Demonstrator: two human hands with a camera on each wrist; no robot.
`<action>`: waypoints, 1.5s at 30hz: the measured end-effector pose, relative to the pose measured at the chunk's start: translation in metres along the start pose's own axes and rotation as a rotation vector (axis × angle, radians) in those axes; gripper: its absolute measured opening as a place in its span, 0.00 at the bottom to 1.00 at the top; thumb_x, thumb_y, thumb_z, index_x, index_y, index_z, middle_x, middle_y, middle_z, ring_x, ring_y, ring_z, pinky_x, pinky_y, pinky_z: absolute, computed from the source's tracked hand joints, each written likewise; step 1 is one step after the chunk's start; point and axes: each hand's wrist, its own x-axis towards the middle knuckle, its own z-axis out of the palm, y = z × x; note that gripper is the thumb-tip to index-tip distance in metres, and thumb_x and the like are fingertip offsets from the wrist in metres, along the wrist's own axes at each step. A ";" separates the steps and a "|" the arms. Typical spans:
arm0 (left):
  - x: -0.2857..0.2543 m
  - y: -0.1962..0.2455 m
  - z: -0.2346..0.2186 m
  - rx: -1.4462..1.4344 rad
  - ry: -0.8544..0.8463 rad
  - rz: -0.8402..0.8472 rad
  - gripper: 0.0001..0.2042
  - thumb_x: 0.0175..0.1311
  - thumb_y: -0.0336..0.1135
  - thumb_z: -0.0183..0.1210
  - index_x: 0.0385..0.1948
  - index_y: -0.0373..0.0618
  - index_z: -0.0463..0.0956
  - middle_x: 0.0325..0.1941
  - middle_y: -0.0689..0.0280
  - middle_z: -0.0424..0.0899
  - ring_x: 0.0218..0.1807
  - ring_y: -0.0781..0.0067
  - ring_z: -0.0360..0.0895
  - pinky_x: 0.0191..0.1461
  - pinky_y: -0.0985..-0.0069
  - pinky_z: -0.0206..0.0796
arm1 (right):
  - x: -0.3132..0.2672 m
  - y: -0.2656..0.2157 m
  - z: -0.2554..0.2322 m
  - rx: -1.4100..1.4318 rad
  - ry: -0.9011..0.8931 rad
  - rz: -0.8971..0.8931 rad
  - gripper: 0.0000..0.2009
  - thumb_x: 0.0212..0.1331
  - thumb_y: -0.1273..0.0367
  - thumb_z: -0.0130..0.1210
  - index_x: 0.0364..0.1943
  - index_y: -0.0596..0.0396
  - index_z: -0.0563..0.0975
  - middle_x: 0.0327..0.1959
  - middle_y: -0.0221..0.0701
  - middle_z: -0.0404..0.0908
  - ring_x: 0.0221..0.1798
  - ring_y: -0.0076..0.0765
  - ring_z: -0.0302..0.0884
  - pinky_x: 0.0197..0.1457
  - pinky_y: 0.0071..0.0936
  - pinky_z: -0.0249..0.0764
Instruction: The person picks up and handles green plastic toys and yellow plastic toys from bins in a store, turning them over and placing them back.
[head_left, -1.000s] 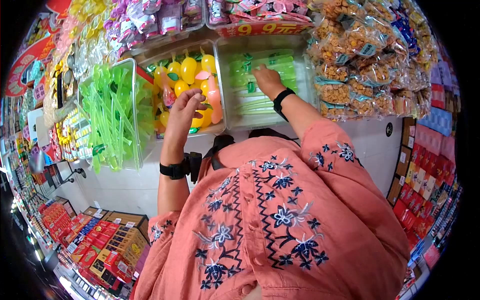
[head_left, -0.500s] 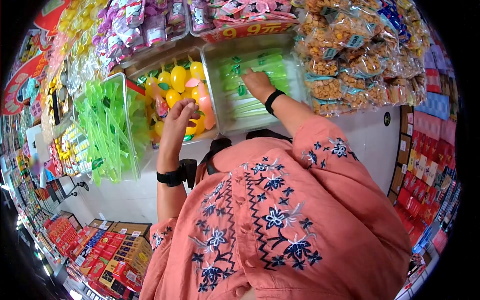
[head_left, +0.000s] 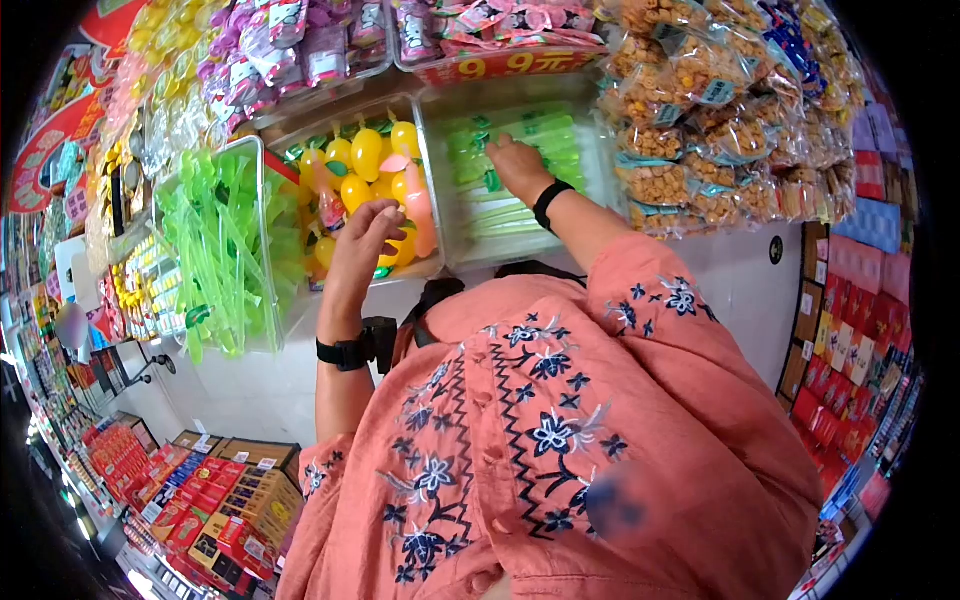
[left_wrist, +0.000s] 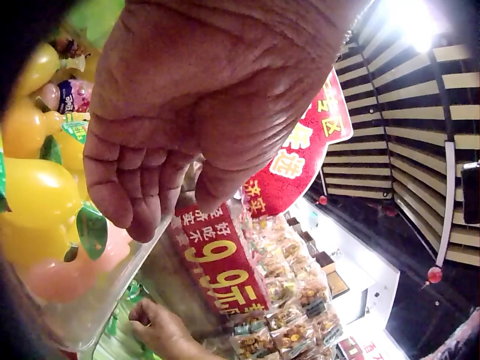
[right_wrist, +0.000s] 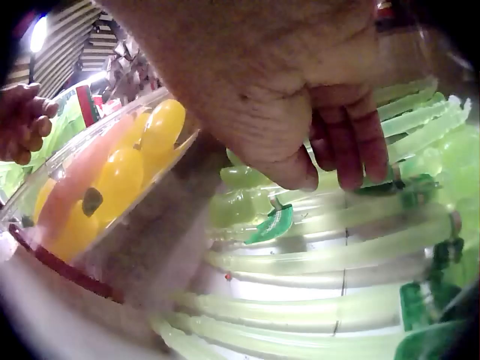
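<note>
Long pale green sticks with green leaf tags (right_wrist: 300,309) lie side by side in a clear bin (head_left: 590,215). My right hand (head_left: 520,170) is over them, palm down; in the right wrist view its fingertips (right_wrist: 351,178) reach down to the sticks, and whether they touch cannot be told. Over the front of the neighbouring bin of yellow fruit-shaped pieces (head_left: 367,152) hovers my left hand (head_left: 362,245), fingers loosely bent and holding nothing. Orange-pink pieces (head_left: 418,215) lie beside that hand.
A tall clear bin of bright green sticks (head_left: 215,250) stands at the left. Bagged snacks (head_left: 690,150) are piled at the right. Purple packets (head_left: 300,55) and a red price strip (head_left: 510,65) line the back. Red boxes (head_left: 215,490) stand lower left.
The head view has shifted slightly. My right hand has moved a little left over the green sticks, and my left hand stays by the yellow pieces.
</note>
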 end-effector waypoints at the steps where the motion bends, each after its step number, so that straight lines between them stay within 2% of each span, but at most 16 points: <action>1: 0.000 0.000 -0.001 0.003 -0.001 0.004 0.19 0.72 0.44 0.54 0.55 0.38 0.74 0.47 0.65 0.84 0.45 0.75 0.79 0.45 0.78 0.69 | 0.000 0.000 0.000 0.019 -0.007 0.005 0.10 0.56 0.75 0.54 0.43 0.57 0.77 0.46 0.50 0.76 0.38 0.53 0.83 0.39 0.45 0.81; 5: -0.007 0.007 -0.005 0.046 0.022 0.032 0.18 0.72 0.43 0.54 0.55 0.38 0.74 0.45 0.65 0.84 0.43 0.76 0.79 0.43 0.79 0.70 | 0.000 0.005 -0.007 0.167 0.073 -0.033 0.08 0.59 0.75 0.49 0.41 0.59 0.77 0.45 0.52 0.77 0.39 0.59 0.81 0.40 0.51 0.78; 7: -0.021 0.025 -0.008 0.115 0.096 0.058 0.15 0.73 0.38 0.55 0.53 0.37 0.75 0.45 0.67 0.82 0.42 0.78 0.79 0.42 0.83 0.70 | 0.007 0.002 -0.018 0.189 0.034 0.021 0.07 0.58 0.73 0.50 0.38 0.57 0.77 0.40 0.50 0.79 0.41 0.60 0.80 0.43 0.53 0.77; 9: -0.036 0.031 -0.018 0.188 0.230 0.311 0.14 0.72 0.34 0.56 0.53 0.36 0.74 0.45 0.67 0.81 0.44 0.80 0.77 0.46 0.82 0.70 | 0.016 -0.005 -0.035 0.287 0.079 0.083 0.06 0.58 0.70 0.53 0.36 0.55 0.78 0.34 0.47 0.80 0.41 0.58 0.80 0.43 0.51 0.76; 11: -0.058 0.059 -0.030 0.349 0.438 0.463 0.13 0.72 0.31 0.56 0.54 0.36 0.75 0.47 0.66 0.81 0.47 0.78 0.77 0.52 0.79 0.70 | 0.023 -0.011 -0.058 0.470 0.212 -0.045 0.06 0.57 0.68 0.55 0.34 0.56 0.77 0.31 0.45 0.81 0.38 0.57 0.80 0.40 0.49 0.75; 15: -0.067 0.064 -0.078 0.591 0.739 0.599 0.12 0.67 0.29 0.59 0.49 0.36 0.76 0.42 0.58 0.81 0.42 0.65 0.80 0.47 0.72 0.73 | 0.028 -0.054 -0.114 0.838 0.138 0.092 0.07 0.59 0.67 0.56 0.36 0.56 0.78 0.28 0.40 0.81 0.30 0.41 0.81 0.38 0.37 0.76; 16: -0.066 0.061 -0.089 0.701 0.805 0.624 0.11 0.65 0.28 0.60 0.47 0.36 0.76 0.40 0.55 0.81 0.39 0.60 0.80 0.45 0.69 0.73 | 0.021 -0.071 -0.140 0.963 0.062 0.106 0.08 0.61 0.67 0.57 0.38 0.56 0.79 0.27 0.32 0.80 0.27 0.27 0.78 0.35 0.28 0.76; 19: -0.065 0.047 -0.113 0.945 0.915 0.587 0.13 0.61 0.28 0.62 0.46 0.36 0.76 0.40 0.51 0.79 0.39 0.49 0.79 0.44 0.60 0.72 | 0.020 -0.097 -0.152 1.134 0.008 0.055 0.07 0.62 0.68 0.56 0.38 0.57 0.78 0.27 0.26 0.79 0.26 0.20 0.77 0.32 0.22 0.75; 20: -0.066 0.043 -0.118 0.974 0.920 0.557 0.13 0.59 0.30 0.64 0.43 0.37 0.76 0.39 0.50 0.80 0.40 0.45 0.78 0.44 0.55 0.71 | 0.019 -0.103 -0.157 1.139 -0.057 0.017 0.09 0.65 0.65 0.55 0.40 0.56 0.77 0.31 0.23 0.79 0.28 0.18 0.78 0.31 0.19 0.73; 23: -0.066 0.029 -0.129 1.138 0.902 0.427 0.14 0.60 0.35 0.66 0.41 0.37 0.76 0.37 0.51 0.80 0.37 0.49 0.79 0.41 0.61 0.72 | 0.020 -0.121 -0.157 1.251 -0.127 -0.043 0.08 0.66 0.65 0.55 0.40 0.56 0.77 0.30 0.24 0.79 0.27 0.17 0.77 0.31 0.18 0.73; 24: -0.066 0.032 -0.125 1.134 0.928 0.430 0.14 0.58 0.37 0.68 0.37 0.39 0.75 0.35 0.50 0.81 0.38 0.46 0.79 0.40 0.58 0.72 | 0.018 -0.132 -0.167 1.234 -0.148 -0.060 0.09 0.67 0.65 0.55 0.40 0.56 0.77 0.30 0.24 0.79 0.28 0.17 0.76 0.31 0.18 0.73; 32: -0.052 0.023 -0.131 1.213 0.975 0.385 0.10 0.58 0.36 0.64 0.31 0.41 0.75 0.31 0.52 0.80 0.33 0.46 0.79 0.36 0.55 0.72 | 0.015 -0.180 -0.172 1.310 -0.208 -0.149 0.09 0.66 0.66 0.54 0.40 0.59 0.76 0.29 0.24 0.77 0.27 0.19 0.76 0.30 0.20 0.73; 38: -0.060 0.025 -0.134 0.975 0.982 0.334 0.10 0.61 0.36 0.60 0.30 0.37 0.74 0.31 0.49 0.80 0.32 0.44 0.79 0.36 0.57 0.71 | 0.014 -0.196 -0.179 1.318 -0.309 -0.148 0.10 0.68 0.65 0.53 0.41 0.58 0.77 0.30 0.23 0.77 0.28 0.17 0.76 0.31 0.19 0.74; 41: -0.077 0.030 -0.131 0.698 0.910 0.428 0.10 0.63 0.35 0.59 0.31 0.36 0.75 0.32 0.48 0.79 0.32 0.45 0.77 0.36 0.59 0.69 | 0.013 -0.201 -0.189 1.361 -0.345 -0.174 0.11 0.69 0.65 0.53 0.44 0.59 0.77 0.33 0.24 0.79 0.30 0.18 0.77 0.32 0.19 0.75; 42: -0.081 0.030 -0.130 0.678 0.878 0.466 0.09 0.67 0.34 0.57 0.34 0.36 0.75 0.30 0.53 0.78 0.30 0.56 0.76 0.36 0.65 0.68 | 0.013 -0.203 -0.193 1.382 -0.351 -0.188 0.11 0.69 0.65 0.53 0.45 0.59 0.77 0.34 0.25 0.79 0.30 0.18 0.77 0.33 0.19 0.75; 45: -0.094 0.043 -0.103 0.416 0.759 0.469 0.09 0.70 0.34 0.55 0.37 0.35 0.75 0.30 0.61 0.77 0.31 0.70 0.73 0.36 0.72 0.66 | 0.013 -0.212 -0.205 1.494 -0.396 -0.212 0.14 0.70 0.64 0.53 0.49 0.61 0.77 0.38 0.28 0.82 0.32 0.18 0.79 0.34 0.19 0.76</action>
